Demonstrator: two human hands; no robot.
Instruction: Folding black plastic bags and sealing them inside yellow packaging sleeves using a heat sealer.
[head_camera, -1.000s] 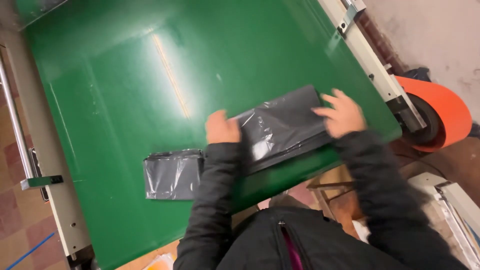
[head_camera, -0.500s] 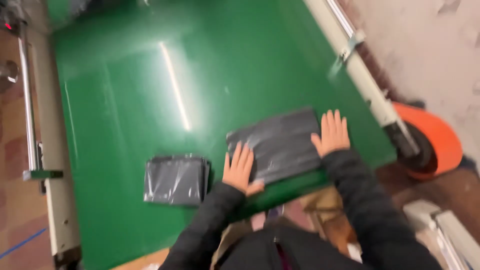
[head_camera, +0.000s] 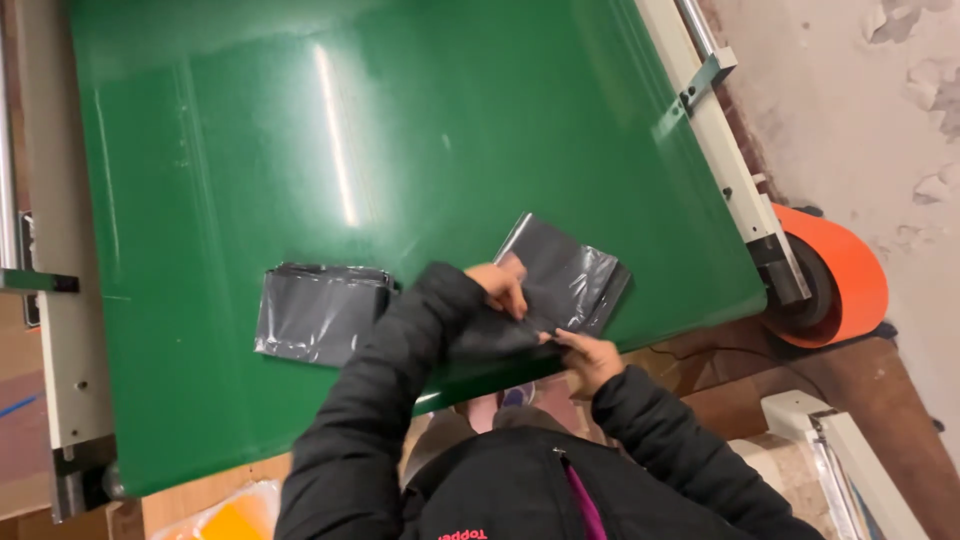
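Here, both hands on grey bag

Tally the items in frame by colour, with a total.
Dark grey plastic bags: 2, a folded stack lying left and one in the left hand and right hand
Green belt: 1
Orange roll: 1
Total: 4

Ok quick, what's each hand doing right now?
Left hand: closed, pinching the dark plastic bag.
Right hand: closed on the same bag's near edge.
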